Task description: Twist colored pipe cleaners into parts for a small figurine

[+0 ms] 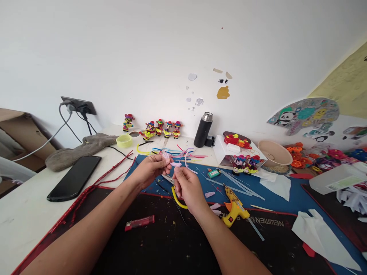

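Between fingertips (165,162), pale lilac strip (176,164), slender, partly covered

We held our left arm (100,210) and right arm (226,233) out in front, bare and slanting in. Our left grip (153,166) pinched with its thumb (163,164) on top. Our right grip (188,187) pinched too, near it and a bit lower, with its fingers (177,188) curled.
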Tool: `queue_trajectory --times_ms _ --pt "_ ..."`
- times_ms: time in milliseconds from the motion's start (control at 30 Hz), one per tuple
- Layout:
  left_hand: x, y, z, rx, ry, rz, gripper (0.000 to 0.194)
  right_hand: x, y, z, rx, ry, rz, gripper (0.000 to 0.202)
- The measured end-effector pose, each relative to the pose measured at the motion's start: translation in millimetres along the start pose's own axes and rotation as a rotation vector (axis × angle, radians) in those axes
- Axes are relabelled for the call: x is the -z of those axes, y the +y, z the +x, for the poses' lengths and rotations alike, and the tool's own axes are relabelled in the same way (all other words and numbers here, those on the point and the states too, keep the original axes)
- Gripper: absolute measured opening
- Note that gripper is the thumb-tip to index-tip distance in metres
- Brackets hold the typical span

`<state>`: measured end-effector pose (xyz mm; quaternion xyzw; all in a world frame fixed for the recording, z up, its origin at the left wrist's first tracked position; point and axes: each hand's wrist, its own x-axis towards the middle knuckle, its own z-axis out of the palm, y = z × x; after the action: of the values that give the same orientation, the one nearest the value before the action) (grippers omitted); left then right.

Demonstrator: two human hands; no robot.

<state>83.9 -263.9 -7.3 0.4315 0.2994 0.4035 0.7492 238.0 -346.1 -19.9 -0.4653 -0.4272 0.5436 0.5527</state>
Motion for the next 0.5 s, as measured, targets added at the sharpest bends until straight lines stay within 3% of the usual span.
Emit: queue_trajectory --times_ms 500 --pt "1.5 0.9 -0.9 0.071 -0.033 -0.035 0.038 1.7 -10.8 -2.1 0.044 0.08 -0.024 0.036"
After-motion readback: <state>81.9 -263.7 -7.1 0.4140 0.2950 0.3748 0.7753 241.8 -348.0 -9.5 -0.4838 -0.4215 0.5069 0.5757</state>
